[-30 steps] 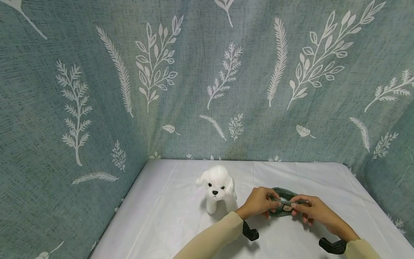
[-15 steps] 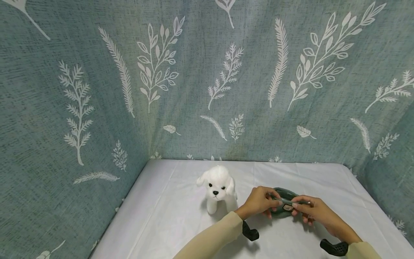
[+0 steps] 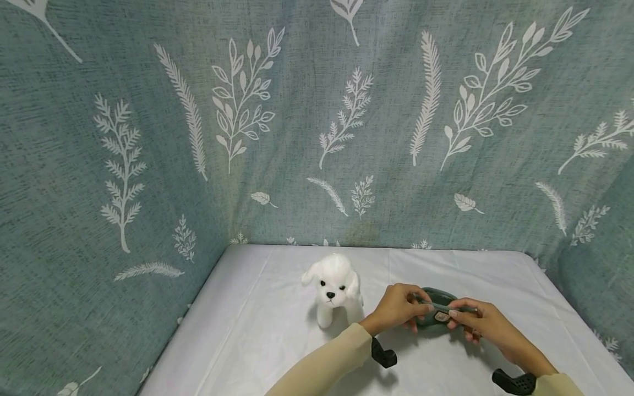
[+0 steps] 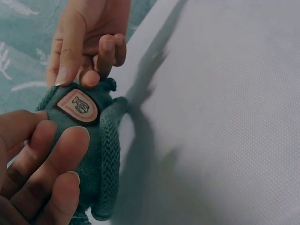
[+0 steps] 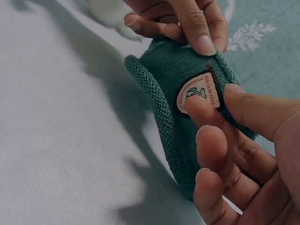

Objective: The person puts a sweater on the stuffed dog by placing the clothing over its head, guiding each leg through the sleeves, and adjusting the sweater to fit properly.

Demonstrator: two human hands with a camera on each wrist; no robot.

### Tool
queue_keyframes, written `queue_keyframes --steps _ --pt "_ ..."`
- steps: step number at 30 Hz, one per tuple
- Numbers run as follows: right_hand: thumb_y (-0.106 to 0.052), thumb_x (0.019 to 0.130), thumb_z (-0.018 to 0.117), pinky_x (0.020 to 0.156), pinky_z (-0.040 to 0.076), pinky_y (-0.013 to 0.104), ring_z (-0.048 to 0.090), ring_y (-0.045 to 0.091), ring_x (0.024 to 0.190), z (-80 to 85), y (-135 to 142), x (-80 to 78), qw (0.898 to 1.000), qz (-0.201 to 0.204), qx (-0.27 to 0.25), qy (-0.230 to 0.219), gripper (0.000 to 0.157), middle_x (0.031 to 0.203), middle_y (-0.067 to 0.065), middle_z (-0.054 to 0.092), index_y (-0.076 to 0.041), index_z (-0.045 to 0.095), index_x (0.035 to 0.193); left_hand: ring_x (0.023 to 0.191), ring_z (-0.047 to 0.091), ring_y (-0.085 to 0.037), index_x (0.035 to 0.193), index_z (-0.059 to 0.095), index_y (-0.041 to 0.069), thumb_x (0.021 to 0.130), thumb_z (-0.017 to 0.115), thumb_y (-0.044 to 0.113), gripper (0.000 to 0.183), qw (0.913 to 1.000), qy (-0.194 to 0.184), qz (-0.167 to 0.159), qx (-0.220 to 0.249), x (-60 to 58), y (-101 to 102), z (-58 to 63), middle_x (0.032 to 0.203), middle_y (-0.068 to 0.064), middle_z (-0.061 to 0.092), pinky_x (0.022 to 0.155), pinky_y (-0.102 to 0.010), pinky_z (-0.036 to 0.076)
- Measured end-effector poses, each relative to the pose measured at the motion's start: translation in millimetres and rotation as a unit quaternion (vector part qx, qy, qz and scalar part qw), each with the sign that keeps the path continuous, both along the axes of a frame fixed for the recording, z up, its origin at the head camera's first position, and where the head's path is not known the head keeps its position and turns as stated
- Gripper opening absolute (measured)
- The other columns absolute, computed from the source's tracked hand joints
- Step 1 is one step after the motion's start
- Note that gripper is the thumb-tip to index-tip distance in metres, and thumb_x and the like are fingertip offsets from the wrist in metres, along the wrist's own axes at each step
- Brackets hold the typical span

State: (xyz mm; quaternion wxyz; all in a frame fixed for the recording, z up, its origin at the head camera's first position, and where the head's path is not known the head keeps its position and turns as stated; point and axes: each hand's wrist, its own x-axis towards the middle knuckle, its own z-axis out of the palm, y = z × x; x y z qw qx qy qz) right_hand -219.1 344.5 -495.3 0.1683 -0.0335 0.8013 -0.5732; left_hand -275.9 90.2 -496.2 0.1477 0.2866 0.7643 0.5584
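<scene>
Both hands hold a small green knitted loop (image 3: 437, 296) with rolled edges, close over the white-covered table. A light patch (image 3: 442, 317) with a dark border is sewn on its near side; the right wrist view shows lettering and a small figure on it. My left hand (image 3: 402, 305) pinches the near edge left of the patch between thumb and fingers. On the other side of the patch, my right hand (image 3: 484, 320) pinches the same edge. Up close, the knit (image 4: 89, 164) hangs below the fingertips. Left of the hands stands a white plush dog (image 3: 337, 291), facing forward.
The table (image 3: 247, 330) has a white cloth over it. Blue-green curtains (image 3: 297, 110) with white leaf prints enclose its back and sides. A black strap mount (image 3: 383, 355) sits at the left wrist, another (image 3: 514, 382) at the right.
The loop's opening, showing white table through it a second ago, has closed from view as its near edge tips back. Both hands keep their pinch, the right shifting very slightly. The dog stays put.
</scene>
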Motion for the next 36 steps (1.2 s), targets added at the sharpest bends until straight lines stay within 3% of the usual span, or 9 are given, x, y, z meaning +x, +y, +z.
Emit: queue_keyframes --steps 15,20,29,36 --pt "-0.035 0.106 0.06 0.06 0.054 0.036 0.06 0.016 0.068 9.4 -4 2.2 1.0 0.008 -0.017 0.013 0.05 0.108 0.013 0.074 0.001 0.053 0.139 0.047 0.067 -0.019 0.103 0.076 0.02 0.096 0.076 0.02 0.007 0.9996 0.01 -0.014 0.023 -2.4 -6 4.7 0.07 0.001 0.071 0.05 -0.044 0.058" --pt "-0.035 0.106 0.06 0.061 0.054 0.037 0.059 0.017 0.069 14.6 -6 2.7 1.0 0.005 -0.008 0.017 0.051 0.107 0.012 0.074 0.002 0.053 0.14 0.048 0.067 -0.022 0.104 0.077 0.018 0.095 0.077 0.021 0.009 0.9992 0.018 -0.018 0.03 -3.1 -8 6.7 0.069 0.0 0.07 0.052 -0.05 0.058" --pt "-0.032 0.106 0.06 0.061 0.053 0.038 0.058 0.017 0.069 29.0 -8 3.4 0.999 0.008 -0.007 0.031 0.047 0.107 0.012 0.075 0.001 0.054 0.138 0.056 0.069 -0.036 0.107 0.076 0.018 0.098 0.073 0.022 0.01 0.9974 0.047 -0.041 0.037 -4.0 -14 20.3 0.071 0.0 0.07 0.053 -0.056 0.056" --pt "-0.032 0.105 0.061 0.061 0.053 0.038 0.058 0.018 0.067 41.1 -11 4.0 0.999 0.003 -0.002 0.039 0.047 0.106 0.013 0.075 0.001 0.054 0.139 0.059 0.068 -0.041 0.107 0.076 0.02 0.098 0.074 0.024 0.01 0.9963 0.069 -0.037 0.036 -4.0 -16 31.2 0.072 0.005 0.07 0.055 -0.056 0.056"
